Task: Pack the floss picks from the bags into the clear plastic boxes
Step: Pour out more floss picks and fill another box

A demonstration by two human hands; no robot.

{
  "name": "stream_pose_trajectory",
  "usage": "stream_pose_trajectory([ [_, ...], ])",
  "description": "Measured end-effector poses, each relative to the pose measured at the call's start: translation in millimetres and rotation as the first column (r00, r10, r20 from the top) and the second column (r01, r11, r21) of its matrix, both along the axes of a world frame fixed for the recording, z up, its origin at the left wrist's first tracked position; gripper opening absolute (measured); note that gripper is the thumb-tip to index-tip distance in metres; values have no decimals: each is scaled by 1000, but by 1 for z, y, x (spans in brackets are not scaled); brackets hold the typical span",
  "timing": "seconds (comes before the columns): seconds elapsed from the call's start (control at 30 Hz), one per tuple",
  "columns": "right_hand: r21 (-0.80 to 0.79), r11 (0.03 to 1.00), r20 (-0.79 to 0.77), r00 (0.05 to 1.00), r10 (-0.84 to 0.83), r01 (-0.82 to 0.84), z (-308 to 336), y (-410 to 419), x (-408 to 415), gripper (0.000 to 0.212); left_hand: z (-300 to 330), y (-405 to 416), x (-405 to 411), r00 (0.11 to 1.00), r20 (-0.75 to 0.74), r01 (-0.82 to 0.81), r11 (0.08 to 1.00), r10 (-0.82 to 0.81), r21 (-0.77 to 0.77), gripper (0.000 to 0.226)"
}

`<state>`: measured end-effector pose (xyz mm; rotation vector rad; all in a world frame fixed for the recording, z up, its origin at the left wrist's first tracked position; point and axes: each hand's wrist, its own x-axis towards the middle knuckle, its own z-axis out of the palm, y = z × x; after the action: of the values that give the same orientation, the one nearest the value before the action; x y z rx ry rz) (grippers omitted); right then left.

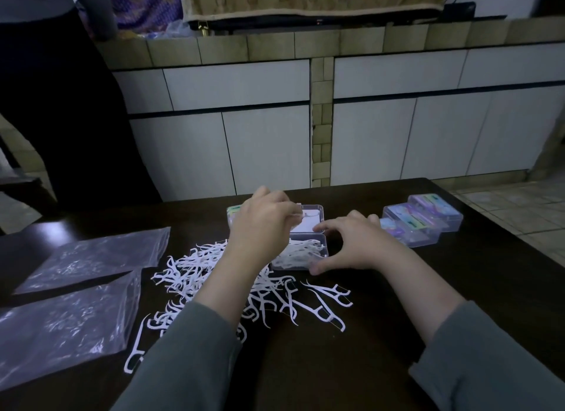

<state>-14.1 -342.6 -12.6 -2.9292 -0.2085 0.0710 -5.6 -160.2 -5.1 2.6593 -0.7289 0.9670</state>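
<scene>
Head view: my left hand pinches a white plastic floss pick over the open clear plastic box, which already holds a layer of picks. My right hand curls round the box's right edge, thumb at the near corner, steadying it. The loose white pick pile lies on the dark wooden table, just left of the box; two flat clear plastic bags sit further left. I'd lay the pick parallel to the rest and keep the box braced.
</scene>
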Motion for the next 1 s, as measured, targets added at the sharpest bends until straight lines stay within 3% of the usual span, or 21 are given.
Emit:
stream_pose_trajectory([
  [0.17,40,999,-18,1000,13,-12,1,-3,-3,87,-6,-12,5,934,-335,-44,971,123,236,24],
  [0.3,57,998,-21,1000,1,0,1,-1,-3,86,-6,-7,5,883,-459,-69,994,102,88,30],
  [0.47,72,997,-5,1000,26,-26,-1,2,-4,87,-7,19,2,880,-474,-39,996,-2,-77,14],
  [0.6,80,996,0,999,34,-34,-1,4,-6,85,-9,4,-6,871,-490,33,999,-42,-27,20],
  [0.83,85,996,-18,1000,15,-14,0,4,-8,88,-7,10,-3,885,-461,-33,996,69,86,14],
  [1.0,76,997,-15,1000,27,-26,2,6,-10,86,1,30,-6,880,-474,-68,995,27,-68,14],
])
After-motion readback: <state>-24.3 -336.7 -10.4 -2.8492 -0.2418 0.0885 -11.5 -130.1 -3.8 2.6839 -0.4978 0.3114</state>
